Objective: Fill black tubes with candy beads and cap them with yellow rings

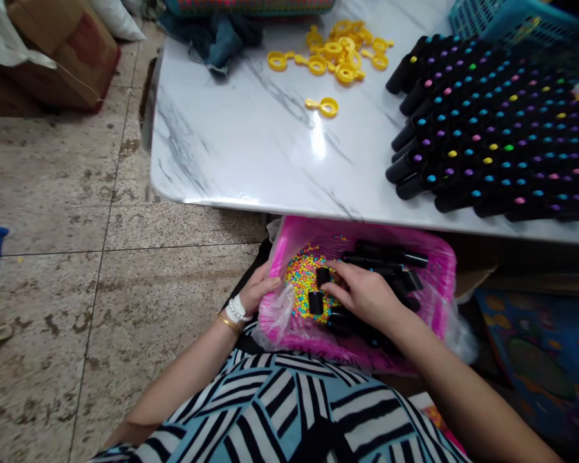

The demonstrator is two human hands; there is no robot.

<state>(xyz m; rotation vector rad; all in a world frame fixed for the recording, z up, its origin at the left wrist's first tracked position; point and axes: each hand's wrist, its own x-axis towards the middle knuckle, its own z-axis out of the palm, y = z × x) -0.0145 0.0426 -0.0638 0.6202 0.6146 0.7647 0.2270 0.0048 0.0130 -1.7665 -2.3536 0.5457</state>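
Note:
A pink basket (277, 257) lined with clear plastic sits below the table edge, against my body. My left hand (259, 287) is closed around its left rim, thumb on top. Inside, small multicoloured beads (303, 283) cover the left part. My right hand (364, 292) reaches in from the right, its thumb and fingers curled about a black tube (323, 277) whose end points at the beads. A second black tube (315, 303) shows just below the thumb; whether the hand also holds it, I cannot tell. More black tubes (390, 254) lie loosely on the basket's right side.
Dense rows of black tubes (487, 128) with coloured tips cover the right of the marble-patterned table (251, 148). Yellow ring-shaped pieces (340, 54) lie farther back, near a dark cloth (217, 38) and a teal basket (511, 22). A carton (62, 51) stands at left.

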